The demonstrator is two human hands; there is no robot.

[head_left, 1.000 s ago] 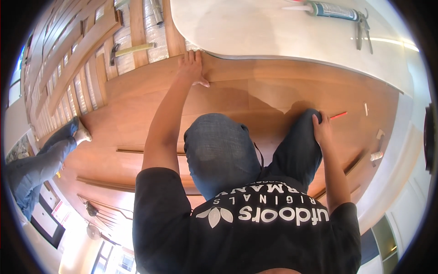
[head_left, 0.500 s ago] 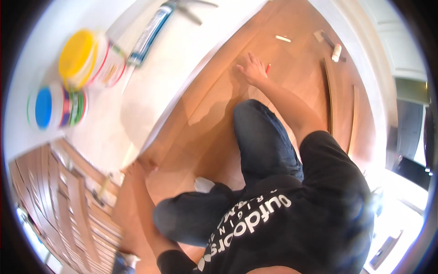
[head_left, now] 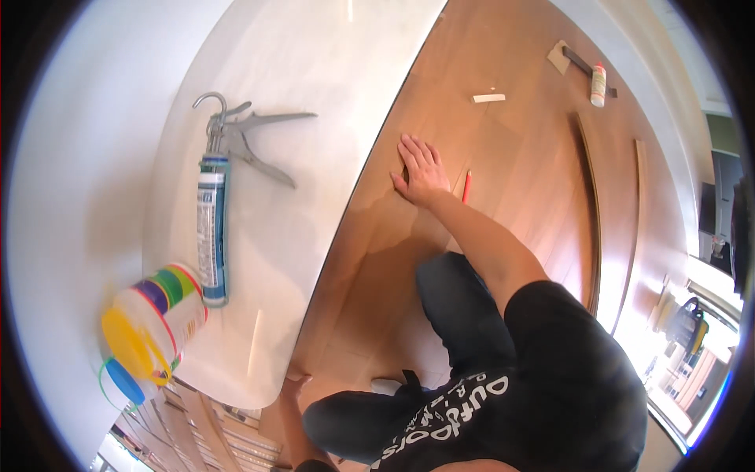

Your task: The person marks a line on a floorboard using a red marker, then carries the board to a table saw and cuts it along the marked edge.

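Observation:
My right hand (head_left: 423, 169) lies flat with its fingers spread on the brown wood plank flooring (head_left: 377, 228), close to the edge of a pale slab-like surface (head_left: 291, 212). Just right of that wrist is a red pencil (head_left: 467, 186), lying on the planks and not held. Low in the view, my left hand (head_left: 296, 385) is down at the floor beside the near corner of the pale surface. Its fingers are small and mostly hidden, so their grip does not show.
On the pale surface rests a caulking gun (head_left: 212, 228) with a blue-white cartridge. Near it stand a yellow-lidded tub (head_left: 157, 322) and a blue-lidded tub (head_left: 124, 381). To the right are a white glue bottle (head_left: 598, 85), a hammer (head_left: 578, 60), a white strip (head_left: 489, 98) and narrow wood strips (head_left: 590, 212).
The view has turned, so the caulking gun and tubs appear lower. My right hand still rests flat on the planks, with the pencil now more fully seen beside it. My left hand stays low.

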